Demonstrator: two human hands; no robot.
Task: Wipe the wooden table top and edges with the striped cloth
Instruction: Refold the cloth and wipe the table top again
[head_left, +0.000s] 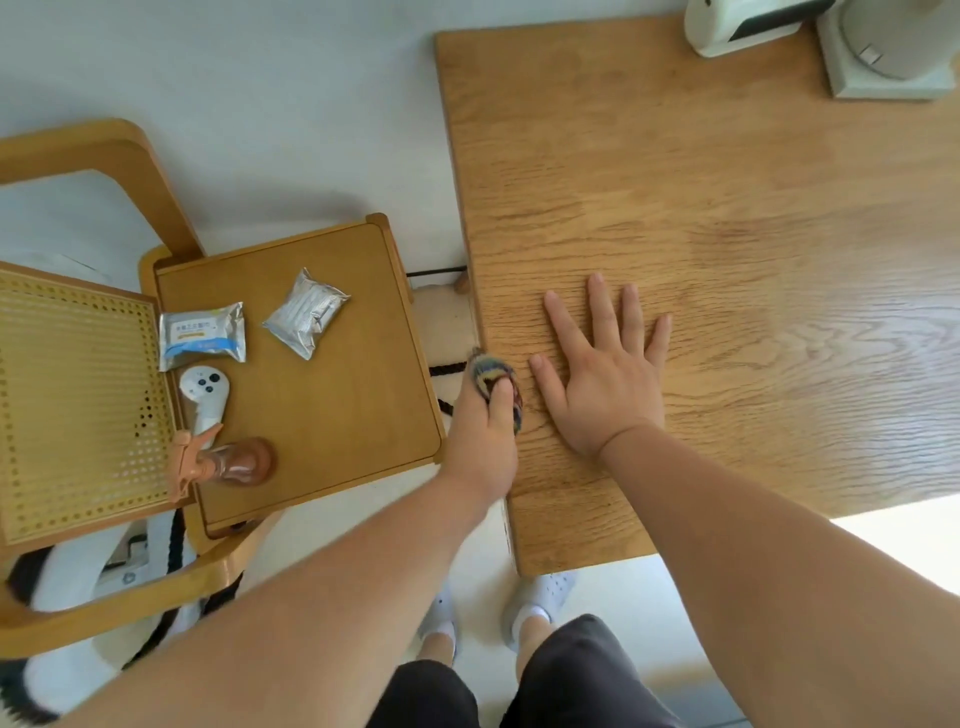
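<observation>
At centre frame, left grip (480, 421) pinching striped cloth (493, 382) against left edge of wooden counter (727, 208); cloth mostly hidden under fingers, pattern blurred. Just right, right grip (605, 374) spread flat, palm down on counter. Upper right: pale appliances (748, 23) cut off by frame. Lower left: side counter (332, 364) with two foil packets (306, 314), white controller (205, 397), blurred spray bottle (228, 462).

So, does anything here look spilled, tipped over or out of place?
Only the spray bottle on the small side table: it lies on its side, not upright. No spill is visible. The wooden table top looks normal.
</observation>
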